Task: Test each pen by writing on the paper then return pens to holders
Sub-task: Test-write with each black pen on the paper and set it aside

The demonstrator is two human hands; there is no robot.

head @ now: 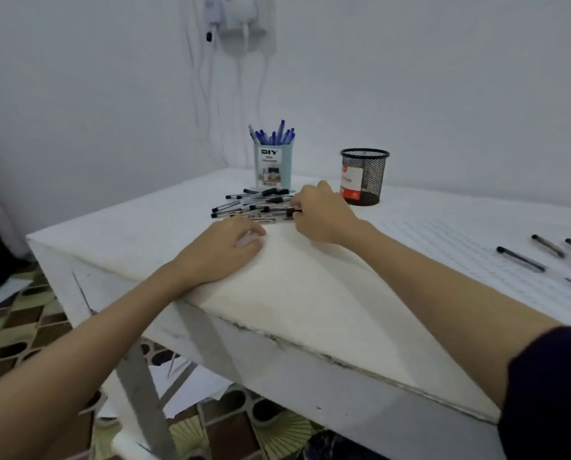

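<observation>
1. Left hand (226, 252) is nearest, lying palm down on the white desk (297, 293) with fingers loosely curled, holding nothing.
2. Right hand (322, 215) is a bit further out, at the right end of the pen pile (255, 204), fingertips pinching one black pen (292, 211).
3. The pile is a loose bunch of black-capped pens lying flat, just in front of the blue holder (272, 171).
4. More pens (549, 252) lie off to the right on some paper (459, 247), well apart from the pile.
5. Blue holder's stuffed with blue-capped pens (274, 134), upright-ish.
6. Black mesh holder (363, 175) sits to its right, near the right hand. Can't tell what's inside.
</observation>
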